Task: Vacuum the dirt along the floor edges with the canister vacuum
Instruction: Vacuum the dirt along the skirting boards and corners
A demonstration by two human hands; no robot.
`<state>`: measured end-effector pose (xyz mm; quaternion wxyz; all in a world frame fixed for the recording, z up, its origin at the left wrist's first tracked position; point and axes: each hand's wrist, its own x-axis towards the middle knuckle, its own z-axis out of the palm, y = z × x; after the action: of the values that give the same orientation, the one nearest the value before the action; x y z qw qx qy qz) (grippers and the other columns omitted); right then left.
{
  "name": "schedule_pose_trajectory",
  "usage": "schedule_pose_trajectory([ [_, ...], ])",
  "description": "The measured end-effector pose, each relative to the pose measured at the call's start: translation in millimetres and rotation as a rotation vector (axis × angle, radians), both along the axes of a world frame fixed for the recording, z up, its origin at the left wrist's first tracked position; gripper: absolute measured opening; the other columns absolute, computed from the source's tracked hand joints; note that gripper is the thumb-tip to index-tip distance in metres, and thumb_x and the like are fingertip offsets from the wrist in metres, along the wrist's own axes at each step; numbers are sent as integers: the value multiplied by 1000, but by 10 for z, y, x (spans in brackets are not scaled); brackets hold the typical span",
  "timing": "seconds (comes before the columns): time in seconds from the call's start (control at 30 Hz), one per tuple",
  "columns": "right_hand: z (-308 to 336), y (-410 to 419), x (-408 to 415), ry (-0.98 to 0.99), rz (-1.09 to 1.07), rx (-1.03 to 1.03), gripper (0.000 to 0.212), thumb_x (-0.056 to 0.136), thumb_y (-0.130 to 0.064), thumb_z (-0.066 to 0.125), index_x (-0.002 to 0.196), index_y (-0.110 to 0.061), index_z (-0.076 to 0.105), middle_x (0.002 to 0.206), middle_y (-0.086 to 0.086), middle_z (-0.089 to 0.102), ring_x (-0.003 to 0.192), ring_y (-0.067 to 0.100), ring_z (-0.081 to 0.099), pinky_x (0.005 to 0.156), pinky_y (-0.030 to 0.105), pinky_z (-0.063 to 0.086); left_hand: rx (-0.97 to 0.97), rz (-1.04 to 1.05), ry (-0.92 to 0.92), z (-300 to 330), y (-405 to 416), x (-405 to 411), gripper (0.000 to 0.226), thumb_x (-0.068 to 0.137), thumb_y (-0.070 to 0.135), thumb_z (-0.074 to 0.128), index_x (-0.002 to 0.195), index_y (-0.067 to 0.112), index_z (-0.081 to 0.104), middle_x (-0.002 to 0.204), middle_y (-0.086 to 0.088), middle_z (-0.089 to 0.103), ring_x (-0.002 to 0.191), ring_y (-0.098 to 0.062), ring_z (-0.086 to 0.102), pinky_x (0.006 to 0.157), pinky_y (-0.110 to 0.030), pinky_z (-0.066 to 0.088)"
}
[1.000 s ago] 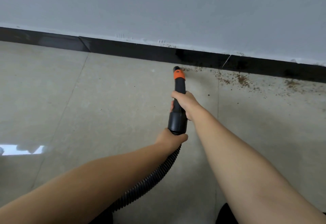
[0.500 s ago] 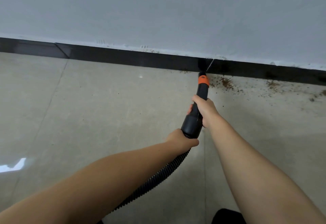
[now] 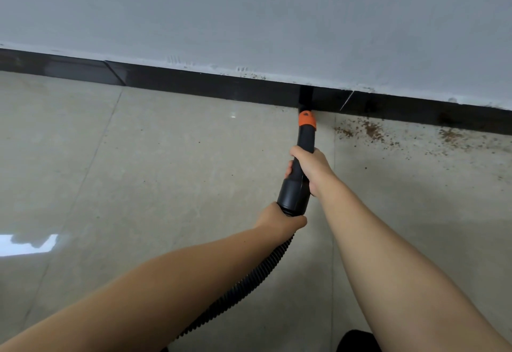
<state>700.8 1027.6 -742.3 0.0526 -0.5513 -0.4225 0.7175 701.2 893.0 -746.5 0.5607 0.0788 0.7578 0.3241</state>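
Observation:
A black vacuum wand with an orange collar points at the black baseboard, its tip touching the floor edge. My right hand grips the wand's middle. My left hand grips the ribbed black hose just behind the wand's wide end. Brown dirt lies scattered along the baseboard to the right of the tip, with more dirt farther right. The canister is out of view.
Beige floor tiles stretch left of the wand with only a few specks. A grey-white wall rises above the baseboard. A dark shape sits at the bottom edge near my right arm.
The wand tip has moved from the open floor edge up against the baseboard and rightward toward the dirt patch. Both hands kept their grips.

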Motion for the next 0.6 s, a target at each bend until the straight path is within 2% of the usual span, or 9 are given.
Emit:
schedule_pose_trajectory([
  [0.13, -14, -147, -184, 21, 60, -8, 14, 86, -7, 55, 95, -12, 45, 58, 7, 51, 45, 19, 49, 51, 30, 49, -16, 49, 10, -6, -142, -125, 33, 74, 24, 66, 101, 11, 51, 78, -8, 57, 65, -24, 56, 64, -34, 51],
  [0.4, 16, -474, -653, 61, 235, -10, 17, 86, -7, 54, 100, -10, 44, 60, 10, 53, 41, 21, 49, 49, 26, 50, -61, 172, 50, 92, -429, -415, 18, 80, 18, 66, 90, 11, 52, 72, -8, 56, 59, -21, 54, 62, -32, 51],
  [0.5, 45, -586, -693, 56, 217, -49, 15, 87, -7, 54, 96, -11, 44, 61, 9, 51, 42, 20, 48, 47, 25, 49, -109, 142, 36, 194, -526, -492, 17, 81, 19, 67, 88, 12, 53, 72, -7, 57, 59, -20, 55, 62, -31, 51],
  [0.6, 120, -635, -641, 55, 148, -85, 14, 86, -5, 53, 90, -11, 42, 58, 8, 49, 41, 19, 46, 48, 27, 47, -140, 93, 0, 345, -573, -513, 16, 84, 17, 66, 86, 12, 51, 70, -7, 56, 54, -18, 54, 51, -24, 49],
])
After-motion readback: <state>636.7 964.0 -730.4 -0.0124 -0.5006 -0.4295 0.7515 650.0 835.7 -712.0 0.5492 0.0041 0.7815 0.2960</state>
